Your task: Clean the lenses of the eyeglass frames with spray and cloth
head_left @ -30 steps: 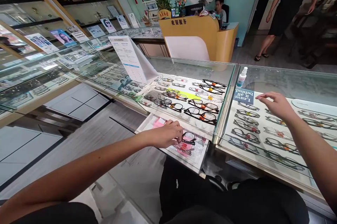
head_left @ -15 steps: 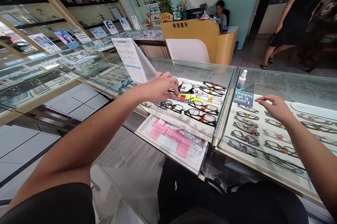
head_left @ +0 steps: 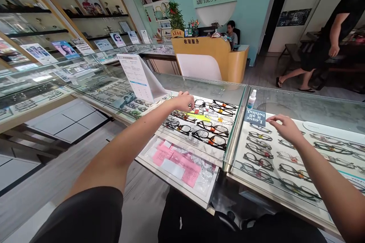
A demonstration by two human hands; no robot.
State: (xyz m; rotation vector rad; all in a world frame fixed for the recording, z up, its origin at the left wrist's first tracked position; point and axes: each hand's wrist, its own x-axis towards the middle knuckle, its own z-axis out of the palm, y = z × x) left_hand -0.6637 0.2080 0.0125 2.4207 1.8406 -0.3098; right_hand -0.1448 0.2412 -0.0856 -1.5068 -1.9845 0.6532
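Left hand's fingers [head_left: 190, 103] are pinched together on the near end of a pair of black glasses [head_left: 200, 103], thumb and forefinger closed on the frame. The left hand [head_left: 183, 101] is stretched way out over the far part of the glass tabletop [head_left: 216, 89], so the glasses sit level with the back row of the display frames [head_left: 209, 136] lined up under the glass. Honestly can't tell if the held pair is touching the glass or just above it.

A yellow strip [head_left: 199, 115] lies among the frames just on the near side of that hand. A standing paper sign [head_left: 138, 77] is propped close by on its left.

The right hand [head_left: 285, 129] is palm down on the next case over. Its fingers [head_left: 272, 119] are loosely apart and gripping nothing, tips just beside a blue card [head_left: 254, 117] that reads "Leave it all behind" upside down. A small spray bottle [head_left: 251, 99] stands upright right behind the card.

Under the front edge of the left case a drawer [head_left: 171, 179] is pulled out, with pink slips [head_left: 185, 165] and clear plastic lying in it.

Way back, a person sits behind a yellow desk [head_left: 211, 53], and another person [head_left: 336, 45] is over on the right.
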